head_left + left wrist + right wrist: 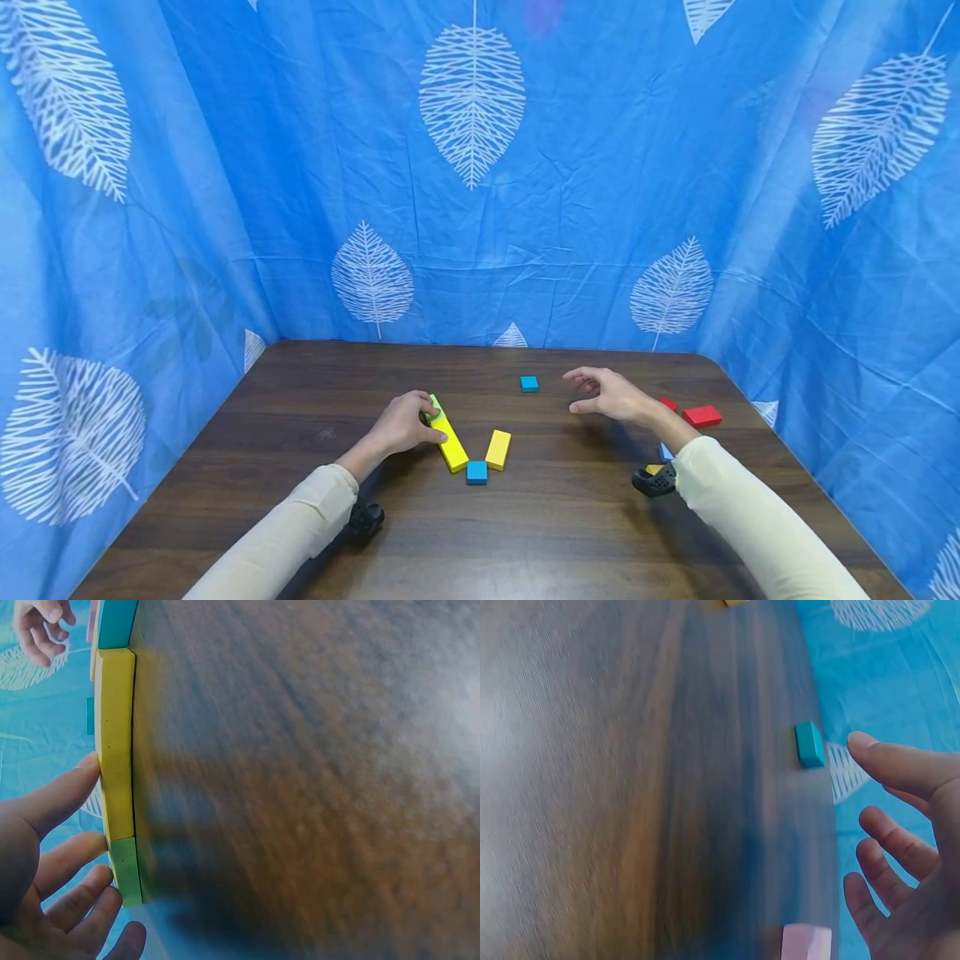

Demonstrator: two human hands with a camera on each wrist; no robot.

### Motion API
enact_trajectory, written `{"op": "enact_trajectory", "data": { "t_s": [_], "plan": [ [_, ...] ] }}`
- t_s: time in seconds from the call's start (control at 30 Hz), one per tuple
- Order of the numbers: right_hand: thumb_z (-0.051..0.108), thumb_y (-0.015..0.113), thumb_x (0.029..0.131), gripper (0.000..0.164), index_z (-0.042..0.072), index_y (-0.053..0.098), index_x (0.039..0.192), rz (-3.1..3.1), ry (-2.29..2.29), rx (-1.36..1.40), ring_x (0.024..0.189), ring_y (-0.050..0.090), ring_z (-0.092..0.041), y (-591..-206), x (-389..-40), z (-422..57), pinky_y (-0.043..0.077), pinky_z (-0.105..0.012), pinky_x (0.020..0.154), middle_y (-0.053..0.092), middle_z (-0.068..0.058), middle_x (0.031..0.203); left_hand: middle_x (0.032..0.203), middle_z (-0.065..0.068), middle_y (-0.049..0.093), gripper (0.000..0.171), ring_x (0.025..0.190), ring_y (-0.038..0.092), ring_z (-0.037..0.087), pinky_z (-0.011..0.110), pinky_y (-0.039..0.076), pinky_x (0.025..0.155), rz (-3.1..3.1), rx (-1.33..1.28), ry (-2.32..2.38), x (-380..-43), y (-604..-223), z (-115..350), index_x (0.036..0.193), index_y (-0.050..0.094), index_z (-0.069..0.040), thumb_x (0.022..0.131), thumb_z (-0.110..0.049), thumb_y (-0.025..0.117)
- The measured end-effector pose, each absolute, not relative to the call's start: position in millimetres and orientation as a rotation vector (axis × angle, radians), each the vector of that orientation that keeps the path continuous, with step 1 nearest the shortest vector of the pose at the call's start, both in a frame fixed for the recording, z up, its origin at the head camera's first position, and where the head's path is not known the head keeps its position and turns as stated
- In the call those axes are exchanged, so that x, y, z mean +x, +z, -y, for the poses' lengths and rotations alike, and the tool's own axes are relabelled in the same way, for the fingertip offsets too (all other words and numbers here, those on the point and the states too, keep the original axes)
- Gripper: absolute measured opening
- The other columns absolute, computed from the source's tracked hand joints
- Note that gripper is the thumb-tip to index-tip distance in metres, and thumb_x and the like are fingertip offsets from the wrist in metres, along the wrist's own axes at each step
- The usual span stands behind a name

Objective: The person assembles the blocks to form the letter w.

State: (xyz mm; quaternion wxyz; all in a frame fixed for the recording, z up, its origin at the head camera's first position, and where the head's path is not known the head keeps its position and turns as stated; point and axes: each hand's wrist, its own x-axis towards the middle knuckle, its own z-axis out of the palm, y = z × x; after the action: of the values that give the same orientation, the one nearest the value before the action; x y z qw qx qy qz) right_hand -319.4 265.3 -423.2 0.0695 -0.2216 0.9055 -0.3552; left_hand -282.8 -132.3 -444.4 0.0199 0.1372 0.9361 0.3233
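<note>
My left hand [402,423] rests over the upper part of a row of blocks, its thumb on the long yellow block [452,450] and its other fingers at the green block [126,874] that sits end to end with it. At the near end of the yellow block lies a square blue block [476,472]. A shorter orange-yellow block [498,450] slants away from that blue block, so the pieces make a V. Over the table to the right, my right hand [617,395] has its fingers loosely spread around nothing. A small blue block [529,384] lies left of its fingertips.
On the right side lie a red block [702,417] and another red piece [669,404] partly behind the right forearm. A blue piece [665,452] and a yellow piece [654,469] show beside the right wrist. Blue leaf-printed curtains [480,217] hang around the wooden table [420,542].
</note>
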Motion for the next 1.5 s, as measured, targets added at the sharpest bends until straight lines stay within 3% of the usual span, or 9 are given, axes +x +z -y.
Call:
{"op": "enact_trajectory", "data": {
  "t_s": [0.2,0.43,0.67,1.03,1.5],
  "plan": [
    [0.010,0.077,0.094,0.057,-0.001,0.052,0.145,-2.691,-1.169,-0.556,0.121,0.052,-0.047,-423.1,-322.3,-281.8,0.058,-0.052,0.084,0.051,-0.030,0.140,0.135,0.017,0.062,0.045,0.120,0.058,0.035,0.041,0.055,0.095,-2.907,0.428,1.008,-283.4,-445.7,132.3,0.116,0.076,0.005,0.079,-0.016,0.092],
    [0.008,0.076,0.094,0.055,-0.003,0.054,0.143,-2.792,-1.122,-0.527,0.119,0.055,-0.046,-425.8,-326.3,-302.2,0.047,-0.062,0.099,0.054,-0.032,0.137,0.135,0.016,0.062,0.045,0.120,0.058,0.036,0.042,0.055,0.096,-2.907,0.417,1.016,-283.4,-446.2,132.0,0.116,0.076,0.005,0.079,-0.016,0.092],
    [0.006,0.074,0.094,0.055,-0.005,0.053,0.143,-2.824,-1.083,-0.445,0.114,0.056,-0.043,-437.0,-330.2,-320.4,0.050,-0.059,0.096,0.056,-0.030,0.133,0.134,0.017,0.062,0.046,0.120,0.058,0.036,0.042,0.055,0.096,-2.907,0.415,1.012,-282.9,-445.9,133.4,0.116,0.076,0.005,0.079,-0.016,0.093],
    [0.012,0.080,0.089,0.071,-0.007,0.045,0.149,-2.729,-1.028,-0.258,0.118,0.050,-0.044,-443.5,-326.5,-328.6,0.042,-0.063,0.104,0.053,-0.030,0.135,0.135,0.017,0.061,0.047,0.121,0.058,0.037,0.043,0.055,0.096,-2.905,0.429,1.004,-281.2,-444.5,132.1,0.117,0.075,0.005,0.079,-0.017,0.092],
    [0.015,0.086,0.085,0.065,-0.008,0.054,0.136,-2.752,-0.978,-0.262,0.108,0.053,-0.039,-442.0,-330.2,-329.0,0.047,-0.059,0.097,0.059,-0.022,0.122,0.133,0.016,0.062,0.046,0.120,0.058,0.036,0.042,0.055,0.095,-2.908,0.433,1.004,-280.0,-444.3,131.7,0.116,0.076,0.005,0.079,-0.015,0.092]
  ]
}}
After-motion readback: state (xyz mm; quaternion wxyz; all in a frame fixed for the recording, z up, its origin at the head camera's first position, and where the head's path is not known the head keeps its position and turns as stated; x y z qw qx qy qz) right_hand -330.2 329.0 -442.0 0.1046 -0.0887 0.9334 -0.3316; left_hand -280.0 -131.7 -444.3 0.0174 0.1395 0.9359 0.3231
